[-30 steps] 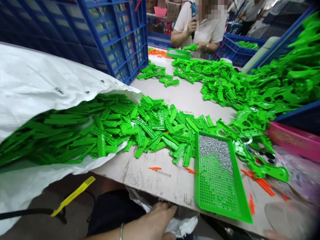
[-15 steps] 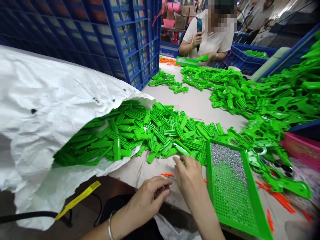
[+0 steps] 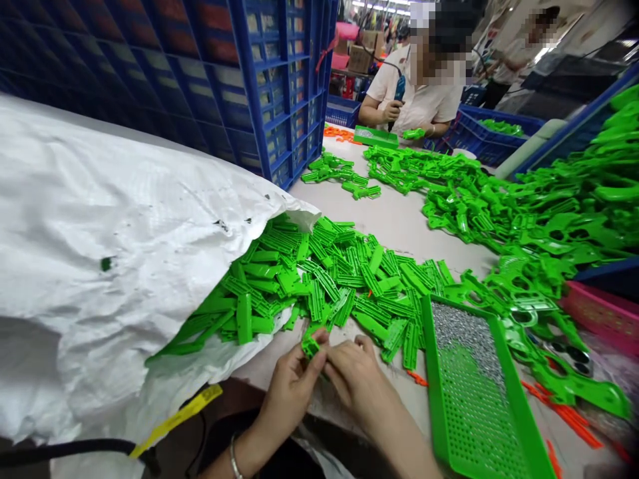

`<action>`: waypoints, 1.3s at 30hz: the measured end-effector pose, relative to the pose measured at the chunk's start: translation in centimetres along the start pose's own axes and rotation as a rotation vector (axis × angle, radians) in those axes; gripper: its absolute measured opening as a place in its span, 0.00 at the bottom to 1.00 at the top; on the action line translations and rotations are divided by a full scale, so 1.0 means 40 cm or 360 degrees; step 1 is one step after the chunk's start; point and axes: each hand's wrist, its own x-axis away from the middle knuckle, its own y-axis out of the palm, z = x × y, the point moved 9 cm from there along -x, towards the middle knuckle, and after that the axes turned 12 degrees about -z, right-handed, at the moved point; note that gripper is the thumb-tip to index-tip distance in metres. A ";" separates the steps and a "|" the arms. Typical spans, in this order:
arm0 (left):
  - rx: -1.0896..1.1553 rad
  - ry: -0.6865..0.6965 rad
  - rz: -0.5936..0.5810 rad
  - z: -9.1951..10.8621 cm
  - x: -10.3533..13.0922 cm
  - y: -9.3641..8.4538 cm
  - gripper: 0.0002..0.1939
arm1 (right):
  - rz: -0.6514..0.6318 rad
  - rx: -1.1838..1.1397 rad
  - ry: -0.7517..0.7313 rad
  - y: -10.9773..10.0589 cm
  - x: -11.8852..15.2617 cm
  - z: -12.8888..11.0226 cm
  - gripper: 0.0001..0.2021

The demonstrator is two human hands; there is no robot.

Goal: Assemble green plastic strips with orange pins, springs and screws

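L hand point(image 3: 290, 384) pinching green part point(image 3: 310, 346); R hand point(image 3: 357, 374) bunched just beside L, grip unclear. Prob. light, stiff, slick plastic; hold by edges.

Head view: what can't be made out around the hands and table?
Anything in the right hand: head view, hidden behind that hand.
Green piece in the left hand: head view, partly covered by that hand.
White sack: head view, deeper contents hidden by its top layer.
Green tray: head view, near end partly cut off by the lower edge.
Silvery bits: head view, shapes too small.
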 end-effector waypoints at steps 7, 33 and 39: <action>0.0572 -0.0071 0.0177 -0.044 0.016 -0.027 0.10 | 0.0277 0.0115 0.0431 -0.057 -0.148 0.106 0.10; 0.1055 -0.0283 0.0240 -0.071 0.050 -0.023 0.16 | 0.0421 0.0365 0.0678 -0.107 -0.244 0.164 0.08; 0.1130 -0.0254 0.0212 -0.058 0.060 -0.013 0.16 | 0.0511 0.0279 0.0679 -0.123 -0.292 0.176 0.08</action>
